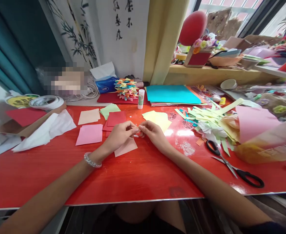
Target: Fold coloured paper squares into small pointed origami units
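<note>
Hands [120, 136] pinching sliver [137, 127], paper squares [89, 134], glossy table [133, 178]

I counted one glue stick [141, 99], one pair of scissors [227, 164], one yellow paper pile [161, 119], one green paper pile [110, 110], one bracelet [91, 162] and my two hands [120, 136].

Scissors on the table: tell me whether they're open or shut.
Open: the scissors lie with their blades crossed, the tips pointing apart.
</note>
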### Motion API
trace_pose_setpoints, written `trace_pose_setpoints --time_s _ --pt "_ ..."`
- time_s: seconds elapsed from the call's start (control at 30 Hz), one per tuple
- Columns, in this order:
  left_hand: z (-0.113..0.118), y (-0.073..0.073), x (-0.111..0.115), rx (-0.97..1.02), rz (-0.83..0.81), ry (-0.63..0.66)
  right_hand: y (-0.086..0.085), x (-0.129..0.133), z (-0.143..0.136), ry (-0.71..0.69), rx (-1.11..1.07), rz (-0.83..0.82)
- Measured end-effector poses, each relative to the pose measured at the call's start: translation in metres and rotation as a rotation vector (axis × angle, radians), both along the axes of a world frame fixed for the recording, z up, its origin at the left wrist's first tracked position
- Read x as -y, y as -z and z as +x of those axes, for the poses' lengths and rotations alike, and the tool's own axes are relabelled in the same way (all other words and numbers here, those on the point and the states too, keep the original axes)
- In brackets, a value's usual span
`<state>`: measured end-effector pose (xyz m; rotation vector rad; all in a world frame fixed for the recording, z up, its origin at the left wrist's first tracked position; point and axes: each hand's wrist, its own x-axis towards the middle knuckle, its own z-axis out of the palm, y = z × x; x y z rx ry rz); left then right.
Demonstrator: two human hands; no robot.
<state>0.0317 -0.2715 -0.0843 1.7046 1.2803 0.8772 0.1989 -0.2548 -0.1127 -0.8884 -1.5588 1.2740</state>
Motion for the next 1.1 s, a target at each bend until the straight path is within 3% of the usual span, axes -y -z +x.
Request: trace_pose_setpoints --time_s 0.17,0.27,0.43,0.63,0.8,1.1 --pt "0.0 0.003 -0.001 0.121 -0.037 -0.057 0.0 0.001 0.001 0.015 0.004 0.054" --pt "-0.001 0.003 -0.002 0.197 -0.036 -0.11 0.0 0.0 0.002 -0.034 0.018 -0.018" --pt "-0.003 0.001 -0.003 0.09 0.076 -0.173 -0.003 0.0 0.004 -0.12 0.054 -0.086" --pt "-0.002 -0.002 -0.001 0.108 0.068 -0.085 -0.013 0.004 0.006 -0.194 0.128 -0.181" --pt "-0.002 -0.007 0.001 0.134 0.063 -0.066 -0.017 0.003 0.009 -0.306 0.197 -0.146" --pt "0.001 -0.001 -0.004 0.167 0.047 -0.07 -0.012 0.001 0.008 -0.279 0.222 -0.101"
